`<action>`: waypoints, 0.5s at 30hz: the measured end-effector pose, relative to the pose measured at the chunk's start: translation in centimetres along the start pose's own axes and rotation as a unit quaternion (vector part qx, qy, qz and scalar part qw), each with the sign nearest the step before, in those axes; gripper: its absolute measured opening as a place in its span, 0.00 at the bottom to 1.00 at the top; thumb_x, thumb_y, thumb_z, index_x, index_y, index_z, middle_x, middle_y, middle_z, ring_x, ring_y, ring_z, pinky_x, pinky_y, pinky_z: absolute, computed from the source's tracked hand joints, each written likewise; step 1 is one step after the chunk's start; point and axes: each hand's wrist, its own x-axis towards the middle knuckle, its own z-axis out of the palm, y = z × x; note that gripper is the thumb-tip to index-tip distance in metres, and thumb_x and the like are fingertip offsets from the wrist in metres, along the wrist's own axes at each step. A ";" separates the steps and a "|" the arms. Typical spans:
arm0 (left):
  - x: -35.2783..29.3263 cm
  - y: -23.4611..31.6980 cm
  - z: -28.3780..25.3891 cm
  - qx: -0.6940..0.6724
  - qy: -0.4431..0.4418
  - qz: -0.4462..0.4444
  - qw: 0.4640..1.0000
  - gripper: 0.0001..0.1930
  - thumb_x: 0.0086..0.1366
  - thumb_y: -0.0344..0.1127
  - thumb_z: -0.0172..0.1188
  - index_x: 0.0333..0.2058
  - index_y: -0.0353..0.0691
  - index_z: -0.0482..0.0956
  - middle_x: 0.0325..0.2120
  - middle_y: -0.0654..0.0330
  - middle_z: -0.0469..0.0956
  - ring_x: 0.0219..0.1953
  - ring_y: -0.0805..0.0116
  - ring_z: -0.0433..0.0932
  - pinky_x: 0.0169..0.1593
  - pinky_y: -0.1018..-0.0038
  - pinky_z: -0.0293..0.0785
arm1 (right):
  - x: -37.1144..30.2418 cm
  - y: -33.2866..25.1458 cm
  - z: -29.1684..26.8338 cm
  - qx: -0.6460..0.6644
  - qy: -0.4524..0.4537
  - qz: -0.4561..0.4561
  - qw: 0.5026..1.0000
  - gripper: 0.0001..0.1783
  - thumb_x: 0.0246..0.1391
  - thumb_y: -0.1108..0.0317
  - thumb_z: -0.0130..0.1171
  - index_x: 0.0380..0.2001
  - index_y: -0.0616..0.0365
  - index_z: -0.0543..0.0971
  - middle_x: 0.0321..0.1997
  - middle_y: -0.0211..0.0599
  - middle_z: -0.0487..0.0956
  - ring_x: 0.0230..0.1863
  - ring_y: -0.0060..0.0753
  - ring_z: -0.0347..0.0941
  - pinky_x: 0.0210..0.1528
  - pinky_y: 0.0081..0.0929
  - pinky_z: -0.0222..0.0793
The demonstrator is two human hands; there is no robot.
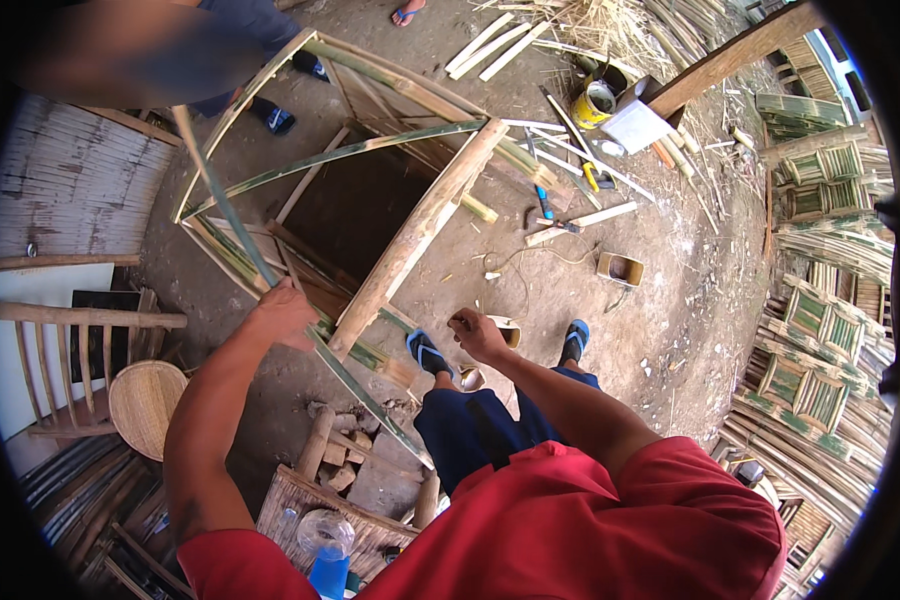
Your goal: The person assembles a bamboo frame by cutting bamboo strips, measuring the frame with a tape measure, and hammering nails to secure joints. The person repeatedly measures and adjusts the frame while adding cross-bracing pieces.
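Note:
My left hand [285,315] is closed around a long, thin bamboo strip [215,187]. The strip slants from the upper left down past the near corner of a box-shaped bamboo frame [415,240]. A second green strip [320,158] spans the top of the frame, and a thick pole [390,262] forms its right side. To the right of that pole, above the ground and apart from the frame, my right hand [480,335] has its fingers pinched together. What it holds, if anything, is too small to make out.
Another person's sandalled foot [273,116] stands beyond the frame's far left corner. A saw [592,178], a blue-handled hammer [544,203], cut strips and a paint can [594,104] lie to the right. A low bamboo table [295,490] bears a blue-filled jug; stacked bamboo furniture [810,320] lines the right.

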 end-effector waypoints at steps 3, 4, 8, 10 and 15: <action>-0.8 1.4 -5.1 0.004 0.006 -0.080 0.997 0.23 0.50 0.60 0.65 0.36 0.49 0.87 0.28 0.54 0.84 0.38 0.53 0.84 0.57 0.58 0.67 | -0.1 1.9 -7.6 -0.023 0.001 0.014 1.000 0.14 0.63 0.59 0.58 0.41 0.60 0.81 0.28 0.40 0.83 0.30 0.35 0.81 0.35 0.33 0.75; -0.8 2.5 -6.9 0.008 -0.008 -0.112 0.994 0.23 0.50 0.60 0.65 0.36 0.49 0.87 0.29 0.53 0.85 0.39 0.53 0.84 0.57 0.57 0.67 | 0.0 2.7 -10.3 -0.046 0.004 0.003 0.999 0.14 0.63 0.59 0.57 0.42 0.59 0.81 0.29 0.43 0.84 0.33 0.40 0.83 0.38 0.36 0.76; -0.7 8.6 -13.4 0.010 0.055 -0.225 0.973 0.24 0.52 0.60 0.62 0.37 0.47 0.86 0.29 0.52 0.85 0.39 0.54 0.84 0.57 0.57 0.67 | 0.8 6.5 -22.0 0.013 -0.023 0.003 1.000 0.15 0.63 0.58 0.58 0.41 0.59 0.81 0.30 0.44 0.84 0.33 0.41 0.83 0.39 0.36 0.76; 0.9 11.7 -16.9 -0.028 0.098 -0.296 0.950 0.24 0.52 0.59 0.63 0.37 0.47 0.86 0.30 0.52 0.85 0.40 0.53 0.84 0.55 0.57 0.70 | 0.6 8.4 -28.9 -0.017 -0.026 -0.029 0.999 0.14 0.63 0.59 0.57 0.41 0.59 0.81 0.30 0.44 0.84 0.32 0.41 0.83 0.38 0.37 0.76; 9.7 20.7 -24.4 -0.133 0.175 -0.443 0.869 0.24 0.56 0.60 0.62 0.39 0.45 0.85 0.35 0.48 0.85 0.42 0.48 0.83 0.51 0.55 0.75 | -1.7 13.3 -45.3 -0.025 0.081 -0.034 0.996 0.12 0.64 0.60 0.57 0.39 0.58 0.81 0.25 0.40 0.83 0.27 0.35 0.81 0.32 0.32 0.75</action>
